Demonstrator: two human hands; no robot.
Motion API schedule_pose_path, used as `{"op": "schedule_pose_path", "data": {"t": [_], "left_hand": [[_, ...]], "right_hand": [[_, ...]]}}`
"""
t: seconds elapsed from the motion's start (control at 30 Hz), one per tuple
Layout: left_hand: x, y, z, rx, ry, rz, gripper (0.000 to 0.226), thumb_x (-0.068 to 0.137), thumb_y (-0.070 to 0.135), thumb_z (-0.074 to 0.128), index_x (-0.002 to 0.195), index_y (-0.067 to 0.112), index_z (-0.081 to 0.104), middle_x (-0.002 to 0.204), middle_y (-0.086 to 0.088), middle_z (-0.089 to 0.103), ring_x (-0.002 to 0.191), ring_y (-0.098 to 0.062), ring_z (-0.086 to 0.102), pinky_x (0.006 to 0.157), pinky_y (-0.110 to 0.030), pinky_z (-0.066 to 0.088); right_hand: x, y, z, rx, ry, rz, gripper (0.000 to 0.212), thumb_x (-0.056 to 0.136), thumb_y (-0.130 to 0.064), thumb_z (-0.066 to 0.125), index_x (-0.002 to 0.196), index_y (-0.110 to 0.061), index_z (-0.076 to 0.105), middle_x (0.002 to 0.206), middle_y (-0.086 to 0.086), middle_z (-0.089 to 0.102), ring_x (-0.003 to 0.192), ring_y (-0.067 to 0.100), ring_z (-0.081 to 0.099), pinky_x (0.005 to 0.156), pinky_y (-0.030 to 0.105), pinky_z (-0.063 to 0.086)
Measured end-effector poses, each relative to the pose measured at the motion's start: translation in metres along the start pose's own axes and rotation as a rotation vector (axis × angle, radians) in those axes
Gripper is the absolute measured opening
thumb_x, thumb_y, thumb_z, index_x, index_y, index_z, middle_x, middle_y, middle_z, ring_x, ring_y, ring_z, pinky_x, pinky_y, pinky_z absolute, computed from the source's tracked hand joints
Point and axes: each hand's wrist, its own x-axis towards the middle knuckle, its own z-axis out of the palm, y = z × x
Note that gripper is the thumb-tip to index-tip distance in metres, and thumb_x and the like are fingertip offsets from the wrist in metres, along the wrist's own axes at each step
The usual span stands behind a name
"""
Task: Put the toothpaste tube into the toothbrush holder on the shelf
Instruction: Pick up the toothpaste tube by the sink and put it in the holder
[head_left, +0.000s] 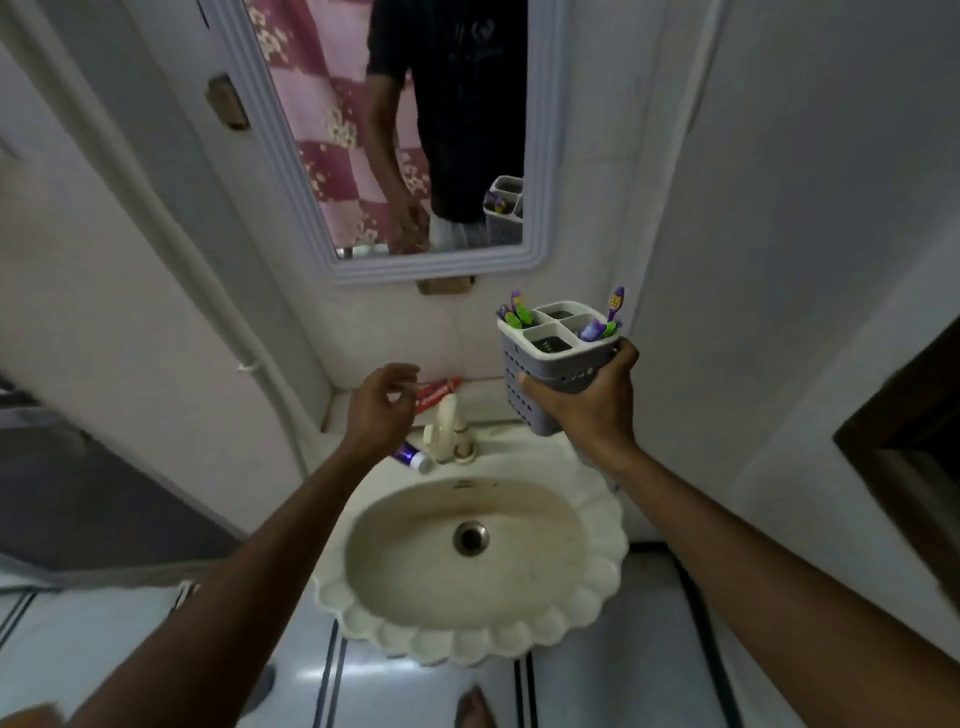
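Note:
My right hand (587, 400) grips a grey, perforated toothbrush holder (550, 364) from below and lifts it above the sink's right side. Its four compartments hold several purple and green toothbrushes (597, 325). A red toothpaste tube (439, 392) lies on the narrow shelf (337, 402) behind the tap. My left hand (376, 410) hovers just left of that tube, fingers curled and apart, holding nothing. A second, purple and white tube (413, 458) lies on the sink rim below my left wrist.
A cream scalloped sink (597, 571) with a cream tap (447, 426) sits below. A white-framed mirror (291, 156) hangs above and reflects a person and the holder. White walls close in on both sides. A dark frame (909, 431) is at the right.

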Motion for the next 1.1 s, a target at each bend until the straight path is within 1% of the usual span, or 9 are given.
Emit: {"op": "schedule_pose_path", "data": {"t": [0.17,0.33,0.53,0.67,0.73,0.8,0.93,1.0,1.1], "left_hand": [[0.009,-0.094,0.012,0.193,-0.199,-0.123,0.03,0.094,-0.005,0.063,0.121,0.003,0.075,0.126,-0.015,0.073,0.116,-0.036,0.069,0.1,-0.042,0.054],[0.03,-0.152,0.034,0.554,-0.55,0.049,0.051,0.088,0.006,0.075,0.137,0.016,0.067,0.136,-0.009,0.062,0.127,-0.029,0.054,0.106,-0.039,0.047],[0.065,-0.196,0.054,0.865,-0.66,0.237,0.048,0.085,0.02,0.079,0.13,0.029,0.065,0.139,-0.002,0.052,0.139,-0.028,0.043,0.121,-0.049,0.027],[0.076,-0.214,0.051,0.919,-0.712,0.29,0.041,0.088,0.026,0.077,0.127,0.033,0.064,0.133,0.005,0.067,0.137,-0.025,0.05,0.121,-0.052,0.023],[0.08,-0.218,0.041,0.896,-0.733,0.251,0.04,0.093,0.034,0.074,0.132,0.034,0.062,0.128,0.005,0.071,0.132,-0.023,0.057,0.123,-0.056,0.022],[0.084,-0.214,0.026,0.75,-0.731,0.13,0.044,0.097,0.042,0.07,0.139,0.031,0.059,0.125,0.002,0.072,0.122,-0.025,0.065,0.117,-0.053,0.037],[0.091,-0.175,-0.001,0.25,-0.693,-0.154,0.043,0.1,0.061,0.06,0.133,0.035,0.055,0.11,0.005,0.068,0.094,-0.02,0.07,0.085,-0.041,0.059],[0.084,-0.14,-0.006,0.093,-0.614,-0.215,0.044,0.1,0.068,0.053,0.132,0.038,0.055,0.106,0.005,0.071,0.086,-0.018,0.074,0.076,-0.038,0.061],[0.081,-0.086,0.0,0.01,-0.525,-0.171,0.038,0.1,0.067,0.056,0.124,0.038,0.059,0.097,-0.001,0.078,0.077,-0.015,0.077,0.069,-0.033,0.061]], "right_hand": [[-0.017,0.058,0.046,-0.051,-0.028,0.118,0.116,0.054,-0.06,0.103,0.142,-0.028,0.036,0.143,-0.003,0.065,0.125,0.017,0.07,0.103,0.043,0.063],[-0.031,0.105,0.086,-0.097,-0.052,0.205,0.114,0.052,-0.061,0.106,0.136,-0.041,0.032,0.141,-0.01,0.061,0.127,0.011,0.067,0.104,0.04,0.063],[-0.035,0.144,0.125,-0.122,-0.076,0.283,0.113,0.051,-0.056,0.109,0.131,-0.053,0.029,0.133,-0.041,0.053,0.125,-0.015,0.062,0.097,0.013,0.059],[-0.041,0.159,0.14,-0.122,-0.069,0.327,0.121,0.049,-0.054,0.106,0.142,-0.03,0.032,0.137,-0.02,0.056,0.122,-0.025,0.057,0.097,0.007,0.055],[-0.044,0.162,0.146,-0.105,-0.089,0.341,0.127,0.05,-0.05,0.106,0.148,-0.02,0.031,0.143,-0.011,0.054,0.124,-0.025,0.056,0.098,0.005,0.054],[-0.047,0.164,0.147,-0.108,-0.107,0.335,0.129,0.053,-0.048,0.108,0.151,-0.017,0.029,0.146,-0.009,0.053,0.125,-0.017,0.06,0.098,0.005,0.053],[-0.059,0.169,0.143,-0.069,-0.171,0.382,0.132,0.056,-0.047,0.11,0.154,-0.022,0.026,0.157,-0.003,0.053,0.137,0.012,0.064,0.108,0.026,0.059],[-0.067,0.169,0.137,0.025,-0.212,0.45,0.135,0.056,-0.054,0.109,0.156,-0.025,0.024,0.156,-0.003,0.052,0.133,0.006,0.067,0.105,0.028,0.061],[-0.07,0.168,0.128,0.112,-0.247,0.53,0.122,0.072,-0.055,0.1,0.16,-0.021,0.023,0.156,0.002,0.05,0.126,-0.005,0.067,0.092,0.013,0.059]]}}
